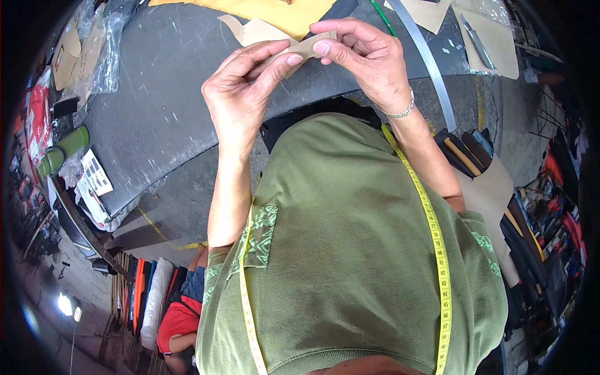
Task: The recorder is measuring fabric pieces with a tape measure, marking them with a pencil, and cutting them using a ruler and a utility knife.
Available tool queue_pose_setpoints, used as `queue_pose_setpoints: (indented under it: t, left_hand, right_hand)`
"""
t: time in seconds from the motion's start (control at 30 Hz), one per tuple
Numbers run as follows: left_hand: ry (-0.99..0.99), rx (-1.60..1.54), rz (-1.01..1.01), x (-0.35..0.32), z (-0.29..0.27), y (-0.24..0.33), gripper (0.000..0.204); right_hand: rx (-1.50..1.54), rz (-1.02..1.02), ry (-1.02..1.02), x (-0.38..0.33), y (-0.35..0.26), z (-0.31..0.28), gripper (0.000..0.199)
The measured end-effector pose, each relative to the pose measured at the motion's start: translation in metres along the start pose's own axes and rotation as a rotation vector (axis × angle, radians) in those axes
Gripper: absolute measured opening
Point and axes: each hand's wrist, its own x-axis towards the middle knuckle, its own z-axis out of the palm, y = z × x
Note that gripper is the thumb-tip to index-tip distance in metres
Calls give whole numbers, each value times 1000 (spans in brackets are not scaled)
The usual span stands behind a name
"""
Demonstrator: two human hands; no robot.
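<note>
Between both hands, above the near edge of the dark worktable [169, 94], I hold a small folded strip of tan paper or card [306, 49]. My left hand [247, 78] pinches its left end between thumb and fingers. At its right end, my right hand [369, 59] grips it with the thumb on top and the fingers behind. Whether it is paper or thin card I cannot tell. Just behind the hands lies a cream paper piece [256, 30], partly hidden by the fingers. A yellow tape measure [435, 240] hangs down both sides of my green shirt.
A long metal ruler [425, 53] lies on the table to the right, beside a green cord [382, 17]. Farther right, a utility knife [478, 44] rests on tan card. Yellow material [250, 7] lies at the back. Rolls of material [465, 156] stand right; another person [181, 312] is lower left.
</note>
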Motion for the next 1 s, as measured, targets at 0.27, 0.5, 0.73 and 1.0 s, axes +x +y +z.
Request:
queue_pose_setpoints:
  t: [0.27,0.5,0.73,1.0]
  left_hand:
    - [9,34,186,1,-2,-6,24]
    - [-31,10,134,1,0,-7,23]
    - [-71,-21,166,3,4,-10,38]
    - [-51,319,178,13,6,-11,27]
  right_hand:
    - [43,-104,-11,-1,14,-3,21]
    - [-41,-213,-19,1,17,-6,17]
    - [53,129,1,2,12,-9,15]
    - [714,419,-38,23,18,-15,17]
